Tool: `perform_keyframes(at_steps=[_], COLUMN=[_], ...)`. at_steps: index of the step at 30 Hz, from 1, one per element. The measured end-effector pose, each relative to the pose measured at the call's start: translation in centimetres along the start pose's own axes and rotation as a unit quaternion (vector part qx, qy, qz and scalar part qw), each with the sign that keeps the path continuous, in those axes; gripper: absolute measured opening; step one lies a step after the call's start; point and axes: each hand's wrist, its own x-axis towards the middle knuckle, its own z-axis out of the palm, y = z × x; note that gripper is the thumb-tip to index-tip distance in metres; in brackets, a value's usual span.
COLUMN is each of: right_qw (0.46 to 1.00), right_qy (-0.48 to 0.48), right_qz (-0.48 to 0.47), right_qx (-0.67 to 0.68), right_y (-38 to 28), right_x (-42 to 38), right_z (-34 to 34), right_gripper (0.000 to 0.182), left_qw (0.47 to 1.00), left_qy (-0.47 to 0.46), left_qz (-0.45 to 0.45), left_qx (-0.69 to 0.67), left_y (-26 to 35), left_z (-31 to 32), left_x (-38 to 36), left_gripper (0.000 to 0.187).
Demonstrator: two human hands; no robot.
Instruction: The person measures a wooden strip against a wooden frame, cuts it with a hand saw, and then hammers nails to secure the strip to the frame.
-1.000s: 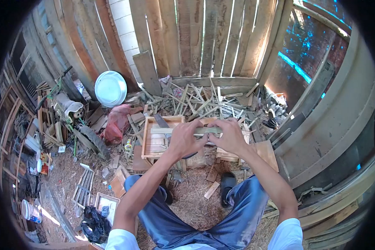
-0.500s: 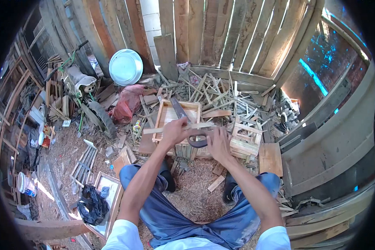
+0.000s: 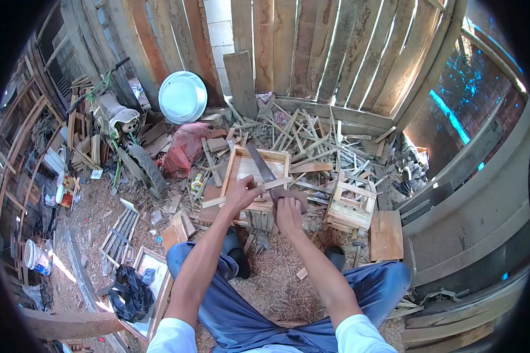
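My left hand (image 3: 240,196) grips a thin wooden strip (image 3: 275,183), which lies slantwise across the near part of a shallow wooden box (image 3: 284,157). With its fingers wrapped round the handle, my right hand (image 3: 289,215) holds a handsaw (image 3: 261,164). The saw's blade points away from me over the box and crosses the strip just right of my left hand. The box sits low between my knees, its near side partly hidden by my hands and the strip.
Piled wood offcuts (image 3: 303,135) lie beyond the box. A small slatted wooden crate (image 3: 350,206) stands to the right, beside a flat board (image 3: 386,235). A red mesh bag (image 3: 184,150) and a pale round basin (image 3: 183,97) are behind left. A hammer (image 3: 358,253) lies near my right foot.
My right hand has moved left and closed round the saw handle, turning the handle towards me. The left hand keeps the strip on the box. My right knee has shifted outward.
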Motion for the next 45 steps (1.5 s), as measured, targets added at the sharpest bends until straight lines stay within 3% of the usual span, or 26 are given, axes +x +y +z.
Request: perform_keyframes(at_steps=[2,4,5,7,9,10,12,15,23,30,32,36,38,42,45], right_qw=[1.000,0.951,0.953,0.902,0.840,0.841,0.725,0.711,0.747,0.850,0.877,0.882,0.920,0.909,0.920], right_qy=[0.013,0.126,0.120,0.273,0.228,0.225,0.238,0.248,0.177,0.120,0.105,0.091,0.094,0.063,0.077], right_qz=[0.005,0.128,0.126,0.139,0.236,0.233,0.277,0.306,0.272,0.238,0.224,0.227,0.207,0.225,0.175], right_qx=[0.022,0.252,0.247,0.303,0.432,0.434,0.584,0.582,0.580,0.454,0.411,0.403,0.318,0.344,0.341], right_y=[0.2,0.9,1.5,3.5,4.8,4.9,4.8,3.1,1.2,1.3,1.7,1.1,0.9,0.9,0.8], right_x=[0.0,-1.1,-1.8,-3.4,-4.9,-5.5,-7.0,-10.2,-14.0,-14.1,-14.5,-14.7,-14.6,-14.5,-14.5], right_z=[-1.4,-1.9,-2.3,-2.7,-4.7,-6.0,-8.7,-11.0,-9.7,-6.7,-5.6,-4.6,-4.0,-3.3,-3.4], right_gripper=[0.037,0.027,0.027,0.028,0.029,0.029,0.034,0.033,0.037,0.035,0.036,0.037,0.037,0.033,0.036], left_qw=[0.999,1.000,0.999,0.998,0.998,1.000,0.998,0.999,0.999,1.000,0.988,0.992,0.997,0.998,0.997], left_qy=[-0.004,0.002,0.003,-0.012,-0.006,-0.021,-0.046,-0.037,-0.023,-0.007,0.055,0.031,0.000,0.013,0.011], left_qz=[0.007,-0.013,-0.017,-0.002,-0.012,0.009,0.007,-0.003,0.007,0.022,0.139,0.118,0.079,0.062,0.065], left_qx=[-0.041,-0.028,-0.035,-0.063,-0.057,-0.016,0.034,0.028,0.021,0.001,0.037,0.037,0.028,0.028,0.043], left_y=[0.1,0.3,0.3,-0.7,-1.4,-2.3,-2.9,-3.3,-4.1,-4.5,-5.0,-5.1,-4.7,-4.7,-4.9], left_z=[0.1,0.4,0.7,1.5,3.3,4.5,6.0,6.8,8.8,10.3,10.5,9.8,9.3,9.8,9.3], left_x=[0.3,0.4,0.6,1.0,0.3,0.2,0.1,0.1,0.5,0.7,0.4,0.5,0.6,0.6,0.8], left_gripper=[0.042,0.044,0.044,0.041,0.040,0.039,0.038,0.037,0.038,0.038,0.036,0.032,0.032,0.032,0.033])
